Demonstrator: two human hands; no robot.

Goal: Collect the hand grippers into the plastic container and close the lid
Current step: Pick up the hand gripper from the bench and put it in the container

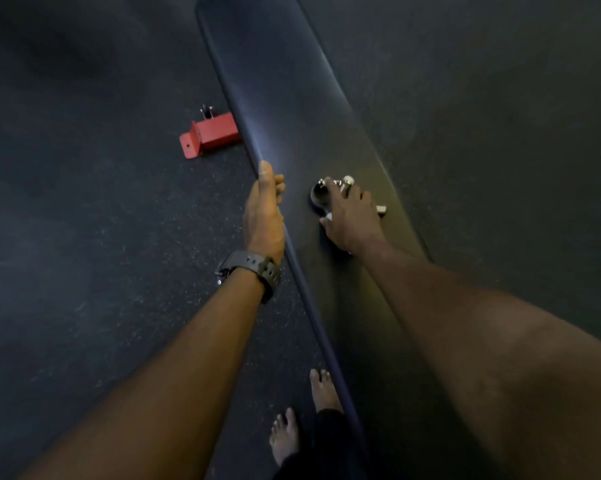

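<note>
A long black padded bench (278, 98) runs up the middle of the view. On it lie hand grippers (321, 192) with chrome springs and dark handles, blurred and partly hidden. My right hand (351, 220) lies over them, fingers curled around them. My left hand (264, 216), with a dark watch on the wrist, grips the bench's left edge, thumb on top. No plastic container is in view.
A red metal bench foot (209, 135) sticks out on the dark speckled floor (84, 237) left of the bench. My two bare feet (302, 417) stand by the bench's near left edge.
</note>
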